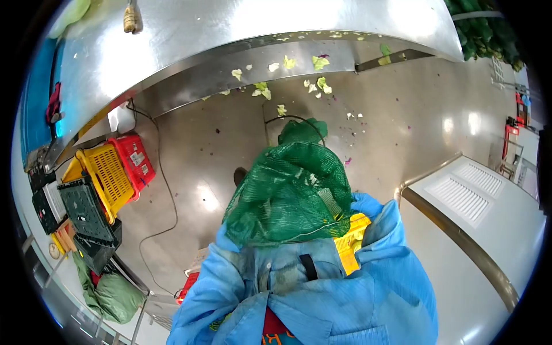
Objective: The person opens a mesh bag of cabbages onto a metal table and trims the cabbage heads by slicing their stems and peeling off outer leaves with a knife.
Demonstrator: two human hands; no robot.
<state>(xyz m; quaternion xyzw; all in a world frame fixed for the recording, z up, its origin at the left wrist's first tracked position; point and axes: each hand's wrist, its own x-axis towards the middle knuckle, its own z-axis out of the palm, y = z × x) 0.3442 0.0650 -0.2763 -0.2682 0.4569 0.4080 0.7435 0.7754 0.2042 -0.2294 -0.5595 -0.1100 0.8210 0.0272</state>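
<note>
A green mesh bag [287, 195] hangs spread out in front of my body, its wide part near my waist and its narrower end towards the metal table. Both blue sleeves reach the sides of the mesh, one at its left edge and one at its right. My left hand and my right hand do not show; the mesh or the sleeves hide them, so their hold on the bag cannot be seen. Beside the right sleeve-side of the mesh, a yellow plastic object [352, 244] is partly visible.
A metal table [230, 23] spans the top, with a wooden-handled tool [130, 18] on it. Leaf scraps [323, 85] litter the floor. Yellow [109, 178] and red [135, 161] baskets stand left, near a floor cable [161, 167]. A white vented panel [471, 187] is at right.
</note>
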